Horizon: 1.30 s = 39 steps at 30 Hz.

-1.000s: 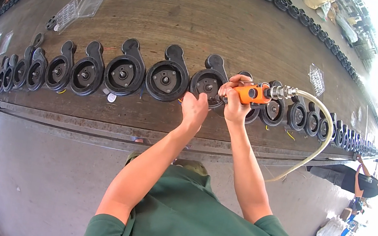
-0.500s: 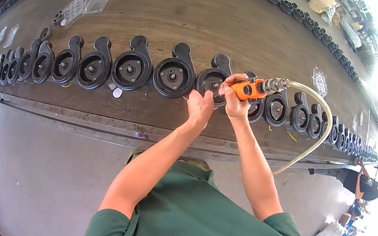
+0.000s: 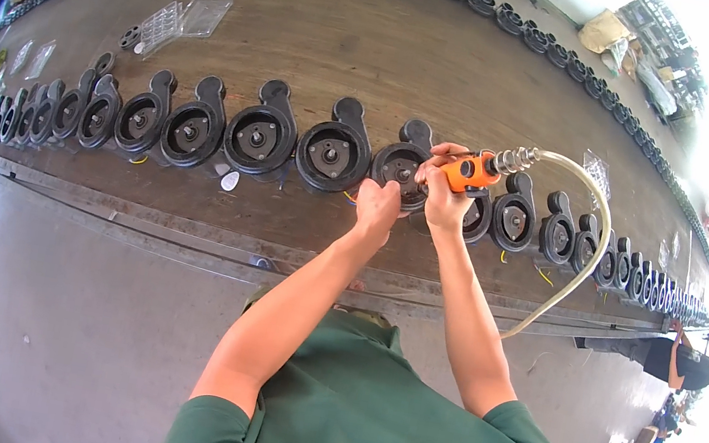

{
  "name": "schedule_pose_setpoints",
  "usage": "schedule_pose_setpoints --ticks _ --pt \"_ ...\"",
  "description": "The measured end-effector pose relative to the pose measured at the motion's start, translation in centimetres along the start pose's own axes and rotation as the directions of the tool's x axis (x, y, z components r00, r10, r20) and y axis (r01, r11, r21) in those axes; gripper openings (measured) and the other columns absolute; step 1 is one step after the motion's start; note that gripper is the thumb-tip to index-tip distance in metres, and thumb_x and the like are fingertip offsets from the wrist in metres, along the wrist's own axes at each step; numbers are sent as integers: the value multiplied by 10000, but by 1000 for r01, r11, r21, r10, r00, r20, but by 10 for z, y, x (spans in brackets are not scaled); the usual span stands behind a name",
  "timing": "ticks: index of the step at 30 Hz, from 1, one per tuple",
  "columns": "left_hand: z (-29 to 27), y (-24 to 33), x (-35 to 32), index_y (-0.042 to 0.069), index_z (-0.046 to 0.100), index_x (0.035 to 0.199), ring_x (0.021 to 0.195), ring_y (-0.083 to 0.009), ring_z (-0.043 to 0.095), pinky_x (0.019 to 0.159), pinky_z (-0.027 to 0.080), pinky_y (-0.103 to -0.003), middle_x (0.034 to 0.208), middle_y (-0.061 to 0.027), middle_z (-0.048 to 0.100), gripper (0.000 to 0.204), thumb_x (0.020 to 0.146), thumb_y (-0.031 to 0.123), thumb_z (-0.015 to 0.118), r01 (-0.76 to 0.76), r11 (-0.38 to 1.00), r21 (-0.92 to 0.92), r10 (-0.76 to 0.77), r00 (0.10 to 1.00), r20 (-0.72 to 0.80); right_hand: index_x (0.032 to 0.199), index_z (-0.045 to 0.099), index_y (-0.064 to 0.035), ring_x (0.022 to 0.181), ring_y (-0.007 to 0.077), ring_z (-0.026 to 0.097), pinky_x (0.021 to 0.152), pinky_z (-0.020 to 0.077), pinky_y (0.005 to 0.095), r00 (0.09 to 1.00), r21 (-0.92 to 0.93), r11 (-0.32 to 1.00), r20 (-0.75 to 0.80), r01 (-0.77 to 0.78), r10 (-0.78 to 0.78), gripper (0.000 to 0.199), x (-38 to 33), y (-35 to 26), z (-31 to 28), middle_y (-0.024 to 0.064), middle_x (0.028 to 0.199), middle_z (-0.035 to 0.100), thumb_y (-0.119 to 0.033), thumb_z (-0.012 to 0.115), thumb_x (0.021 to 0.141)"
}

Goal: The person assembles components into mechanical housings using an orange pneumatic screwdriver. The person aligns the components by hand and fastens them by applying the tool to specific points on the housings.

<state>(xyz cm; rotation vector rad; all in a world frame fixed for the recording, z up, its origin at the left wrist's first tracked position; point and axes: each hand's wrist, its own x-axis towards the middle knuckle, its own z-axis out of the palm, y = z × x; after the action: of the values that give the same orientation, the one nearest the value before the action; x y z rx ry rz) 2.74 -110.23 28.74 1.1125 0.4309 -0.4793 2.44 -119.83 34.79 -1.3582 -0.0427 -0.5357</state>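
The right hand point(image 3: 441, 201) is wrapped tight around the orange handheld air tool point(image 3: 469, 173), its pale curved hose point(image 3: 583, 262) looping off to the right, working on the round black cast pump housing point(image 3: 402, 166) in the long row on the brown wooden workbench point(image 3: 348, 40). The left hand point(image 3: 378, 208) presses against that same housing's near edge, fingers curled together on it. Left of that housing sits another round black housing point(image 3: 332, 153), just beside it.

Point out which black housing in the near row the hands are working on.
It is the black round housing directly under the orange air tool. The left hand steadies its near edge and the right hand grips the tool over it; its neighbours go untouched.
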Motion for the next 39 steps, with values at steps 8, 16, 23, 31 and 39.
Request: schedule_pose_setpoints --ticks 8,16,23,31,39 --pt "-10 -7 6 -86 610 1018 906 -257 705 784 646 -454 1017 -164 669 194 904 71 620 41 999 -30 -42 999 -14 1061 530 38 577 165 573 596 502 304 994 18 1000 -108 11 -9 233 31 -20 17 57 704 567 24 554 830" --pt "-9 -5 11 -23 724 976 944 -207 699 820 624 -396 1027 -92 720 146 861 67 734 151 988 -5 -151 988 17 1027 534 19 577 139 599 585 494 276 985 -4 999 -168 46 -46 211 52 14 -12 57 750 595 32 585 823" --pt "-10 -7 18 -32 721 998 980 -218 689 833 599 -386 1042 -106 717 149 883 58 691 199 980 16 -199 980 16 1046 541 16 603 178 556 612 521 342 984 29 999 -175 42 -37 212 55 21 -10 81 731 562 18 558 835" --pt "-9 -5 17 -33 709 1005 962 -213 693 819 593 -380 1033 -114 716 156 887 67 688 179 983 38 -181 982 49 1041 537 11 596 166 579 598 500 311 988 59 998 -151 29 -19 214 56 22 -11 63 738 579 35 558 829" --pt "-17 -14 22 -26 727 961 937 -208 688 807 590 -377 1003 -105 718 145 883 96 713 178 983 48 -178 984 -2 1015 529 -6 640 175 574 632 506 330 993 12 999 113 -47 46 182 51 27 -11 66 743 559 17 547 835"
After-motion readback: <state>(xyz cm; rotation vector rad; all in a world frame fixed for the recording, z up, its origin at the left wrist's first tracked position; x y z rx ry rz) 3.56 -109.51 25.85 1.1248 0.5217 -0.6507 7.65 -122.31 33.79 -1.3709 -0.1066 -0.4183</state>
